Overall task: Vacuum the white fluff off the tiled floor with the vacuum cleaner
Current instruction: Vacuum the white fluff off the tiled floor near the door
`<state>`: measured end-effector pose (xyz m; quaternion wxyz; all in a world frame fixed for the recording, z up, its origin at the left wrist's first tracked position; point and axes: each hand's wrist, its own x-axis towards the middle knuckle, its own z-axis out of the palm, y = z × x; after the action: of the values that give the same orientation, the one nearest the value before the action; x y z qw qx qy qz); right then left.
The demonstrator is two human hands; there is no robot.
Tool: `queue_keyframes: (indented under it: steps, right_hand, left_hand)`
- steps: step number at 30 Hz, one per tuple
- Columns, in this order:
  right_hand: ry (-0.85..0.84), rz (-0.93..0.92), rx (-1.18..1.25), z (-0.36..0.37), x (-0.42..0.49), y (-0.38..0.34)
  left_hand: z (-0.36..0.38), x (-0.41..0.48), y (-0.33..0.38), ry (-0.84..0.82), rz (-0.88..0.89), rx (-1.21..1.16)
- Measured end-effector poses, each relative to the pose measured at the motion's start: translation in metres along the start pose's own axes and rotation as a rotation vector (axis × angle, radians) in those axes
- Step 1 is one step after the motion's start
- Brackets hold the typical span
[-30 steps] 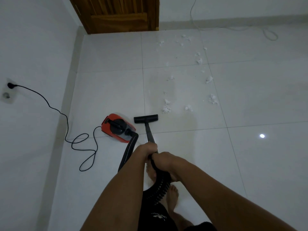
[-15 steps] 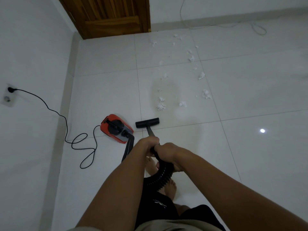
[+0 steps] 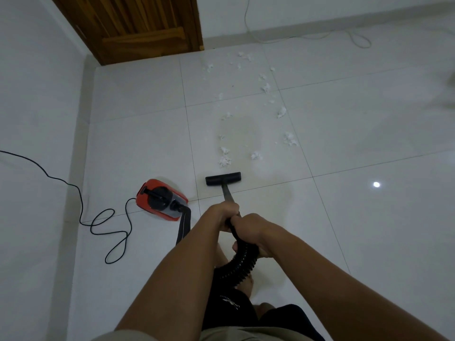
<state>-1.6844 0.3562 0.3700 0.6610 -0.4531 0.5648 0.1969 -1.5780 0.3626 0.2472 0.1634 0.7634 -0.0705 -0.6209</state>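
Note:
Clumps of white fluff (image 3: 225, 160) lie scattered over the white tiled floor (image 3: 357, 134), from just beyond the nozzle up to the door. The black floor nozzle (image 3: 223, 178) of the vacuum rests flat on the tiles, a short way in front of the nearest clump. My left hand (image 3: 225, 212) grips the wand (image 3: 228, 194) near its top. Behind it, my right hand (image 3: 250, 230) grips the handle where the ribbed black hose (image 3: 237, 264) begins. The red and black vacuum body (image 3: 161, 199) sits on the floor to the left.
A black power cord (image 3: 103, 225) loops over the floor from the left wall to the vacuum body. A wooden door (image 3: 138, 25) stands at the far left corner. A thin white cable (image 3: 354, 36) runs along the far wall. My bare feet are under the hose.
The nozzle has slid forward toward the nearest fluff clumps, and the view has tilted and shifted with it. Both hands keep the same hold on the wand and handle.

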Motion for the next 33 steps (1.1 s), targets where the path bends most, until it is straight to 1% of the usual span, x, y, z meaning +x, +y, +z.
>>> queue_keyframes:
  steps: [2,3,5,8,12,15,21,30,33]
  right_hand:
    - [-0.015,0.017,-0.003,-0.003,0.004,-0.001]
    - [-0.021,0.026,-0.008,-0.004,0.006,-0.001]
    - [-0.020,0.033,-0.027,-0.004,0.010,-0.001]
    - [-0.009,0.035,-0.091,-0.003,0.020,-0.004]
    - [-0.012,0.070,-0.080,-0.005,0.027,-0.019]
    - [-0.014,0.101,-0.044,-0.011,0.031,-0.034]
    - [-0.002,0.130,-0.050,-0.022,0.048,-0.046]
    - [-0.011,0.142,-0.113,-0.054,0.060,-0.043]
    - [-0.035,0.137,-0.205,-0.059,0.062,-0.034]
  left_hand:
    - [-0.001,0.004,0.002,-0.008,-0.014,0.039]
    - [-0.001,0.002,0.003,-0.038,-0.026,0.074]
    - [-0.003,0.003,0.005,-0.047,-0.009,0.131]
    - [-0.006,0.011,0.006,-0.041,-0.051,0.090]
    - [-0.014,0.029,0.014,-0.035,-0.065,0.030]
    - [-0.021,0.038,0.026,-0.041,-0.069,0.043]
    - [-0.024,0.047,0.046,-0.034,-0.066,0.074]
    - [-0.001,0.061,0.062,-0.051,-0.068,-0.107]
    - [0.010,0.064,0.057,-0.062,-0.072,-0.129]
